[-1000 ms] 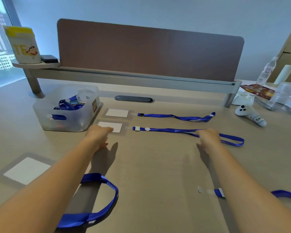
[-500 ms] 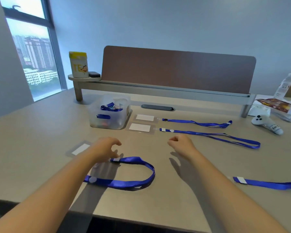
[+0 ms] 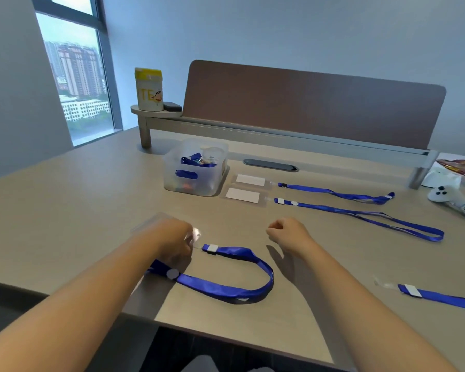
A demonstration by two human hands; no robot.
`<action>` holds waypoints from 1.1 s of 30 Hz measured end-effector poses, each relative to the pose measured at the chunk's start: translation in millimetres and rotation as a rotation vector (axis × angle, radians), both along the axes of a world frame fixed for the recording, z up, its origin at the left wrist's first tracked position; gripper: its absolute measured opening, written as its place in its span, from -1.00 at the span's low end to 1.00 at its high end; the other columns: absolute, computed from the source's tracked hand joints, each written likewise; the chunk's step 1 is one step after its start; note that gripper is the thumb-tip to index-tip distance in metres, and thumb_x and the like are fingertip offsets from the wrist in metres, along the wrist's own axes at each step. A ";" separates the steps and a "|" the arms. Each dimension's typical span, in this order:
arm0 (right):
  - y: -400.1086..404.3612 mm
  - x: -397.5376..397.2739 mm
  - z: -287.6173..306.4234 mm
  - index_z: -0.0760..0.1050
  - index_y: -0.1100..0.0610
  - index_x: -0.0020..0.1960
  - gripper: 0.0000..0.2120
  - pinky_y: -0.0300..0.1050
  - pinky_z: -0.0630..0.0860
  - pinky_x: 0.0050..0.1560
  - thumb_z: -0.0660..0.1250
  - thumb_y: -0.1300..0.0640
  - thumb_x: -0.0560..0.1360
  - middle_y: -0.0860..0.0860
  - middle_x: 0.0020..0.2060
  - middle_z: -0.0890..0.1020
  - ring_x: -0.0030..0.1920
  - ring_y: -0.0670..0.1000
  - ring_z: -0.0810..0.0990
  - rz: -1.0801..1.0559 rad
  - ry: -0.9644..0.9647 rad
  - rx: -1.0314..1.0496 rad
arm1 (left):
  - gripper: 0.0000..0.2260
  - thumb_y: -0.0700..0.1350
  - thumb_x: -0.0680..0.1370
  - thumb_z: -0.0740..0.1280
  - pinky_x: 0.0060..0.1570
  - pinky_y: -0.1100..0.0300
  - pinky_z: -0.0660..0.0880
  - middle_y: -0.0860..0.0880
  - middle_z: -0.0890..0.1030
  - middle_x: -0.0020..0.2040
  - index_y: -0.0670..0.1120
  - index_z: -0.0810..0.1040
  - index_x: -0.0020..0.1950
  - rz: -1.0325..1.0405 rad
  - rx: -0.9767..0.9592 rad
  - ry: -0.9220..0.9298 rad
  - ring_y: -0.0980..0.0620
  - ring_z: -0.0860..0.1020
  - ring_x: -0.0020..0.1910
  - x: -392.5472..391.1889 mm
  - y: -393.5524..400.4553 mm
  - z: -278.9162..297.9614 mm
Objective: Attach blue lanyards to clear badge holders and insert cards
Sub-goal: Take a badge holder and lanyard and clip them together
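Observation:
My left hand [image 3: 172, 241] is closed on a clear badge holder [image 3: 148, 224], whose slotted tab [image 3: 196, 233] sticks out past my fingers. The tab lies just beside the white-clipped end of a blue lanyard [image 3: 226, 287], which is looped on the table in front of me. Whether clip and tab are joined is hidden by my fingers. My right hand [image 3: 287, 234] hovers to the right with its fingers curled and nothing in it. Two holders with white cards [image 3: 250, 180] [image 3: 242, 195] lie farther back, each with a blue lanyard [image 3: 333, 193] [image 3: 360, 214] stretched out to the right.
A clear bin [image 3: 215, 181] with more lanyards stands behind my left hand. Another loose lanyard [image 3: 440, 299] lies at the right. A white controller [image 3: 451, 201] sits far right, and a yellow canister [image 3: 148, 89] stands on the shelf. The table edge [image 3: 226, 336] is close to me.
My left hand has closed on the clear badge holder and brought its tab up to the lanyard's clip end. My right hand has drawn back slightly, still curled.

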State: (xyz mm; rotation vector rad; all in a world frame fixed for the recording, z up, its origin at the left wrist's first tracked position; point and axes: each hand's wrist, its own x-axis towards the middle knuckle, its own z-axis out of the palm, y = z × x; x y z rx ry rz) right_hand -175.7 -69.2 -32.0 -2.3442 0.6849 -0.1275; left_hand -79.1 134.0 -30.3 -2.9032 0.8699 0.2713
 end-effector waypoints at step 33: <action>26.6 -2.2 52.2 0.49 0.11 -0.20 -0.81 -0.31 0.46 -0.38 0.20 0.31 0.52 0.02 -0.29 0.54 -0.37 -0.07 0.47 0.157 -0.358 0.634 | -0.69 -0.17 0.53 0.22 -0.04 0.03 0.57 -0.16 0.58 0.21 -0.11 0.43 0.28 -0.247 -0.755 -0.484 -0.19 0.58 0.10 -36.3 -58.1 53.0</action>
